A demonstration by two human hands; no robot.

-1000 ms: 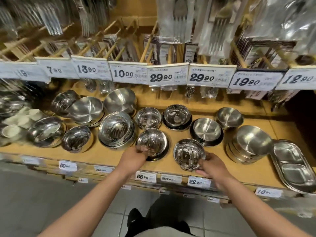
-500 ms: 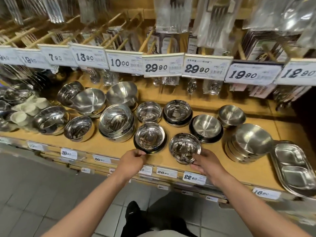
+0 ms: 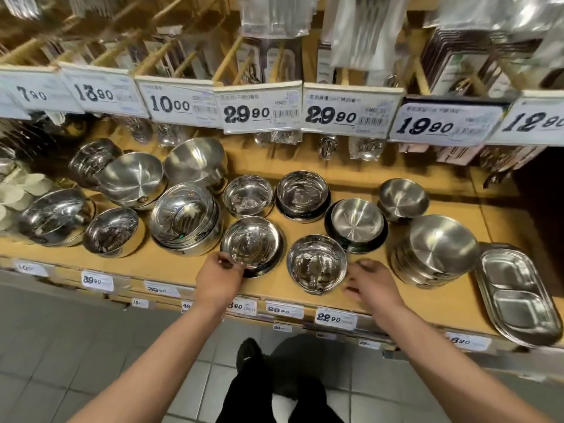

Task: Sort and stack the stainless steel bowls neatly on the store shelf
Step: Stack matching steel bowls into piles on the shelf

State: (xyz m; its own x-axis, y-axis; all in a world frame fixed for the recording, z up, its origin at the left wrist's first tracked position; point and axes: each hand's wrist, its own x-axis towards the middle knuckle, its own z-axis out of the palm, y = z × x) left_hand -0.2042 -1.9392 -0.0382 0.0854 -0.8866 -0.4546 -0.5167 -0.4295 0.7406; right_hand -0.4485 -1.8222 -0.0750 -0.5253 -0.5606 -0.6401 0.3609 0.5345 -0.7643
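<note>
Left hand [image 3: 218, 277] pinches near rim of black-based bowl [image 3: 251, 244] at shelf [image 3: 171, 267] front. Right hand [image 3: 374, 285] blurred, fingers loosely spread, empty, just right of shiny bowl [image 3: 317, 267] on shelf front.

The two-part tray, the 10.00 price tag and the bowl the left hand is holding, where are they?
Two-part tray [image 3: 515, 296]: head view, on its middle divider.
10.00 price tag [image 3: 180, 103]: head view, on its printed face.
Bowl gripped by the left hand [image 3: 220, 277]: [image 3: 251, 242], head view, on its shiny inside.
</note>
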